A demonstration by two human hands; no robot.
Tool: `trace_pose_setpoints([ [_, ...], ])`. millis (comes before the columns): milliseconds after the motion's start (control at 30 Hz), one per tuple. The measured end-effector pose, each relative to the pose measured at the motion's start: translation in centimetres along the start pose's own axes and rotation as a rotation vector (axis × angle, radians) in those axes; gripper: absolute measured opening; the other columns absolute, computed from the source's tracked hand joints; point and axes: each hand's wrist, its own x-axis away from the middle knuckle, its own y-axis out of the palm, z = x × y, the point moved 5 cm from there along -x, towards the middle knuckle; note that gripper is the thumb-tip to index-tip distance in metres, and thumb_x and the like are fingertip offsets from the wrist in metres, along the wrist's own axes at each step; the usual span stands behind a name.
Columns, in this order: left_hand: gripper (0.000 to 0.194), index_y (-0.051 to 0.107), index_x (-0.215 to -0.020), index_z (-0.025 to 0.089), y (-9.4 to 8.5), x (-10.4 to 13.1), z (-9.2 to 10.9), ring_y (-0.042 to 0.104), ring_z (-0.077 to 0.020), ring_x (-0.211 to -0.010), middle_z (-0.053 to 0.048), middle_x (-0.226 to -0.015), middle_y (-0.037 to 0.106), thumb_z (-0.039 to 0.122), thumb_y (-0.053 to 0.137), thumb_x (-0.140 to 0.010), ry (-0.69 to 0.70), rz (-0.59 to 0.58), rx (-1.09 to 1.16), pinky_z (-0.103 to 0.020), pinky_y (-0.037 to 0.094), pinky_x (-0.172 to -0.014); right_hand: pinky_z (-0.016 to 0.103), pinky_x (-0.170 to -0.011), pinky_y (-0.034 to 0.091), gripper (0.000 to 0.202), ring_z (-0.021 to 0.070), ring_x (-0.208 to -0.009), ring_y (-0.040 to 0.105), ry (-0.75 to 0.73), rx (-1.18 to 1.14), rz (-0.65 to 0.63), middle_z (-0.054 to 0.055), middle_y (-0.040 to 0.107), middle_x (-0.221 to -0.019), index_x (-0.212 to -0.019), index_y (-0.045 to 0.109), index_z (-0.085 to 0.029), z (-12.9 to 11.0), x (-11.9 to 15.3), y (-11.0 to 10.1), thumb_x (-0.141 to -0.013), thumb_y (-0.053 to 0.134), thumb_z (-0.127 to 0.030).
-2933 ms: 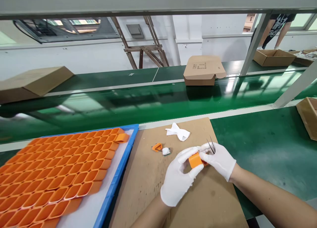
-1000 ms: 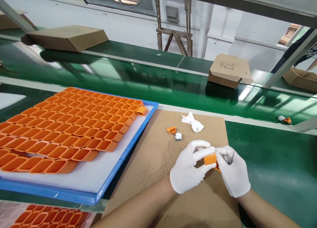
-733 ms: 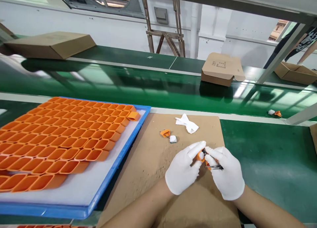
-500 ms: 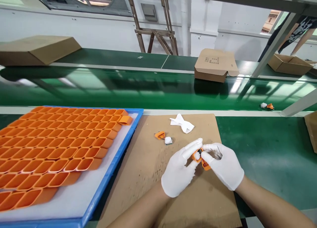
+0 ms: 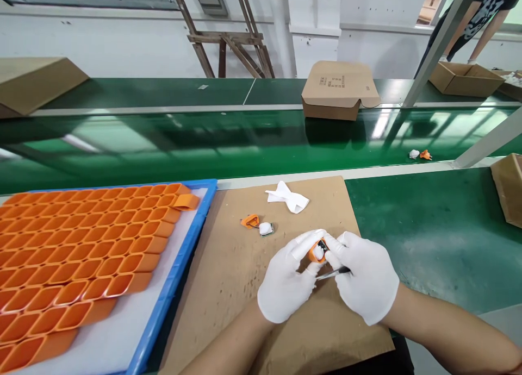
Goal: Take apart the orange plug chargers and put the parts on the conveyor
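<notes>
Orange casing [image 5: 313, 255] is showing its opening above the cardboard [image 5: 228, 272]; the left hand [image 5: 287, 280] is curling fingers around it, likely for steadiness, while the right hand [image 5: 366, 277] is pinching tweezers [image 5: 331, 274], probably keeping them handy.

Bright, even light leaves pale glare streaks across the glossy green belt [image 5: 244, 156]
</notes>
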Motion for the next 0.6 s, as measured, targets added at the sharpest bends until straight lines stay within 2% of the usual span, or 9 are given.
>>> trace_pose_setpoints([
  [67, 0.048, 0.055, -0.13, 0.028, 0.1, 0.0, 0.4, 0.068, -0.0118, -0.091, 0.0, -0.1, 0.072, 0.008, 0.059, -0.087, 0.064, 0.01, 0.003, -0.023, 0.057, -0.083, 0.031, -0.049, 0.017, 0.032, 0.0137, -0.052, 0.041, 0.015, 0.175, -0.003, 0.0, 0.055, -0.068, -0.099, 0.068, -0.024, -0.5, 0.3, -0.2, -0.071, 0.054, -0.016],
  [133, 0.05, 0.052, -0.132, 0.029, 0.1, -0.1, 0.7, 0.068, -0.0123, -0.09, 0.0, -0.094, 0.07, 0.008, 0.059, -0.088, 0.109, 0.02, 0.001, -0.024, 0.057, -0.082, 0.031, -0.049, 0.014, 0.031, 0.0132, -0.05, 0.039, 0.014, 0.248, -0.002, 0.001, 0.055, -0.067, -0.097, 0.068, -0.023, -0.9, 0.4, -0.3, -0.068, 0.056, -0.018],
  [233, 0.051, 0.05, -0.134, 0.028, 0.1, 0.0, 0.9, 0.068, -0.0128, -0.089, 0.001, -0.09, 0.069, 0.009, 0.059, -0.087, 0.145, 0.036, -0.018, -0.024, 0.058, -0.081, 0.032, -0.05, 0.013, 0.033, 0.0134, -0.049, 0.041, -0.002, 0.265, 0.01, 0.001, 0.057, -0.066, -0.101, 0.069, -0.023, -1.1, 0.4, -0.3, -0.07, 0.056, -0.019],
  [300, 0.051, 0.051, -0.133, 0.027, 0.1, 0.1, 0.8, 0.069, -0.0132, -0.09, -0.001, -0.096, 0.07, 0.008, 0.059, -0.087, 0.143, 0.041, -0.052, -0.024, 0.058, -0.081, 0.033, -0.05, 0.012, 0.037, 0.0142, -0.051, 0.044, 0.0, 0.228, 0.02, 0.002, 0.059, -0.067, -0.106, 0.069, -0.023, -0.9, 0.3, -0.2, -0.071, 0.056, -0.018],
  [367, 0.049, 0.053, -0.131, 0.026, 0.2, 0.3, 0.5, 0.07, -0.0142, -0.094, -0.004, -0.109, 0.072, 0.006, 0.058, -0.086, 0.118, 0.036, -0.094, -0.024, 0.058, -0.083, 0.032, -0.051, 0.017, 0.034, 0.0146, -0.055, 0.049, 0.057, 0.057, 0.009, 0.002, 0.061, -0.069, -0.102, 0.071, -0.023, -0.1, -0.2, 0.0, -0.072, 0.056, -0.016],
  [467, 0.046, 0.057, -0.128, 0.024, 0.3, 0.3, 0.4, 0.071, -0.0163, -0.1, -0.005, -0.12, 0.071, 0.007, 0.06, -0.085, 0.085, 0.03, -0.125, -0.025, 0.058, -0.087, 0.027, -0.055, 0.034, 0.018, 0.0128, -0.062, 0.055, 0.157, -0.273, -0.036, 0.0, 0.063, -0.073, -0.086, 0.071, -0.023, 1.6, -1.3, 0.5, -0.077, 0.058, -0.017],
  [533, 0.044, 0.059, -0.127, 0.024, 0.2, 0.1, 0.4, 0.071, -0.0174, -0.103, -0.005, -0.117, 0.073, 0.009, 0.061, -0.085, 0.073, 0.061, -0.109, -0.026, 0.058, -0.09, 0.026, -0.066, 0.047, 0.017, 0.0134, -0.073, 0.063, 0.206, -0.539, -0.074, 0.001, 0.069, -0.086, -0.092, 0.07, -0.023, 2.5, -2.1, 0.8, -0.077, 0.063, -0.021],
  [600, 0.043, 0.059, -0.126, 0.024, -0.2, -0.2, 0.5, 0.068, -0.0192, -0.112, -0.006, -0.12, 0.072, 0.01, 0.063, -0.086, 0.085, 0.104, -0.068, -0.031, 0.057, -0.096, 0.03, -0.081, 0.053, 0.034, 0.0171, -0.092, 0.067, 0.259, -0.852, -0.121, 0.004, 0.071, -0.102, -0.106, 0.067, -0.021, 3.0, -2.8, 1.0, -0.072, 0.07, -0.024],
])
